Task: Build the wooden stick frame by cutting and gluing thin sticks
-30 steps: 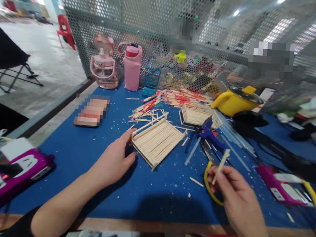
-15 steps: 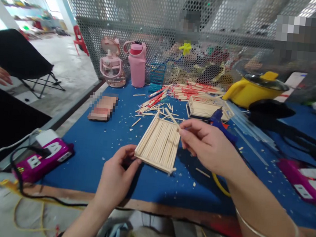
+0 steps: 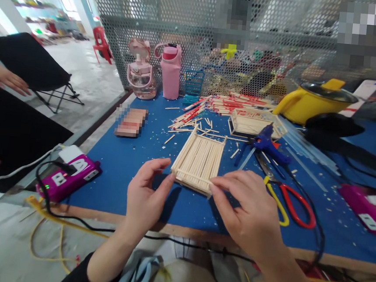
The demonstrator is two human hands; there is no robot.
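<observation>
A small tray of pale wooden sticks (image 3: 201,155) laid side by side, with raised stick edges, sits on the blue tabletop in front of me. My right hand (image 3: 248,207) is closed in a pinch on one end of a thin wooden stick (image 3: 193,175), which lies across the tray's near end. At the near left corner is my left hand (image 3: 148,194), thumb and forefinger apart, the thumb tip at or touching the corner. Beyond my right hand lie a blue glue gun (image 3: 266,143) and pliers with red and yellow handles (image 3: 296,205).
Behind are a second stick frame (image 3: 255,124), red-marked sticks (image 3: 224,104), a pink bottle (image 3: 170,73) and a yellow pot (image 3: 305,103). A phone (image 3: 132,123) and a purple power strip (image 3: 73,177) lie left. Another person's hand (image 3: 11,79) shows at far left.
My right hand has brought the stick from the tray's far right side to its near end. My left hand has loosened from the corner. The pliers have come into view.
</observation>
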